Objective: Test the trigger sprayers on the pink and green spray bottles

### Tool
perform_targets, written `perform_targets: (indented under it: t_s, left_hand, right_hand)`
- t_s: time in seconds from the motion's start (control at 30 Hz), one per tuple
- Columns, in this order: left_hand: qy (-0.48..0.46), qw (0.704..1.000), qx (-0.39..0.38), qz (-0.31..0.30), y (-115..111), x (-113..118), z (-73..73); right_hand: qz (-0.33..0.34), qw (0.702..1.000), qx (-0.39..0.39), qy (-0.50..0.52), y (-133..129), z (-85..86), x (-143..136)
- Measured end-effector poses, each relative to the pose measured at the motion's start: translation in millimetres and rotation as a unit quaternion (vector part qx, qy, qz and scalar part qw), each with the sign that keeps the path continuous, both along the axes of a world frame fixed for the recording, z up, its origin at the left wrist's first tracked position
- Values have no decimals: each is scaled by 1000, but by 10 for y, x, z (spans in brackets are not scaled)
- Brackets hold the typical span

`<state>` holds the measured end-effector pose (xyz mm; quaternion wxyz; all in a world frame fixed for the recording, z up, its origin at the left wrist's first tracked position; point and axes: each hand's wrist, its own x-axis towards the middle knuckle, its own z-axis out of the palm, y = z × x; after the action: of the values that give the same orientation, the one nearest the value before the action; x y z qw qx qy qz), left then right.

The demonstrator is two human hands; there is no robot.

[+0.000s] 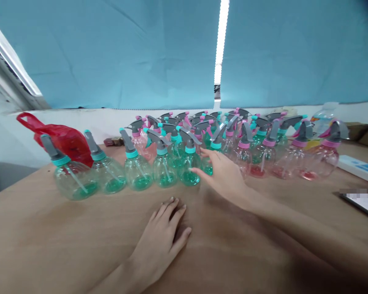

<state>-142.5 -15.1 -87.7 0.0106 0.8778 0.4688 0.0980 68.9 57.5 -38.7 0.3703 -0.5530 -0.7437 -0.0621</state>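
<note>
Several clear spray bottles stand in rows on the wooden table point(88, 245). Those at the front left, such as the leftmost green bottle point(75, 179), have turquoise collars; those at the right, such as the rightmost pink bottle point(323, 161), have pink collars. My right hand point(225, 175) reaches in beside a green bottle point(190, 173) near the middle, thumb and fingers apart, the thumb tip at its right side; it grips nothing. My left hand point(161, 237) rests palm down on the table in front of the bottles, fingers spread, holding nothing.
A red plastic bag point(64, 141) lies behind the left bottles. At the right are a blue-and-white box point(360, 168), a phone point(363, 204) and a larger clear bottle point(325, 116). A blue curtain point(125, 53) hangs behind the table.
</note>
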Motion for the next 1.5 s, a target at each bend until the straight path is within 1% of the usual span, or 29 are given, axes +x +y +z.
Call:
perform_targets:
  t_s: [0.1, 0.13, 0.2, 0.3, 0.43, 0.57, 0.67, 0.77, 0.93, 1.1, 1.23, 1.4, 1.5]
  left_hand:
    - [1, 1000, 0, -2, 10, -3, -8]
    - [2, 1000, 0, -3, 14, -5, -12]
    - [0, 1000, 0, -4, 23, -11, -20]
    - [-8, 1000, 4, -2, 33, -21, -32]
    - [-22, 1000, 7, 3, 26, -28, -30]
    - [-32, 999, 0, 11, 11, -24, -16]
    - [-34, 999, -9, 15, 9, -21, -19]
    - [-40, 999, -12, 17, 16, -23, -28]
    - [-61, 998, -13, 17, 14, -13, 18]
    - [-100, 995, -11, 7, -24, 45, 139]
    - [-135, 990, -33, -12, -58, 151, 214]
    - [-183, 982, -40, -25, -60, 369, 254]
    - [-227, 973, -44, -23, -20, 532, 268]
  right_hand:
    - [-25, 1000, -8, -5, -130, 16, 290]
    - [-59, 998, -12, -9, -148, 12, 388]
    - [-97, 995, -14, -5, -140, -6, 551]
    - [-112, 993, -27, -11, -44, -41, 661]
    - [-118, 992, -45, -16, 155, -49, 575]
    - [-126, 990, -67, -17, 334, 0, 422]
    - [-136, 987, -88, -13, 413, 48, 357]
    - [-135, 985, -105, -11, 441, 89, 351]
    - [-103, 984, -144, -10, 441, 154, 438]
    - [-45, 980, -193, 9, 444, 226, 550]
    - [11, 969, -246, 38, 405, 299, 637]
    - [102, 940, -319, 67, 200, 402, 783]
    - [149, 928, -335, 67, -1, 451, 881]
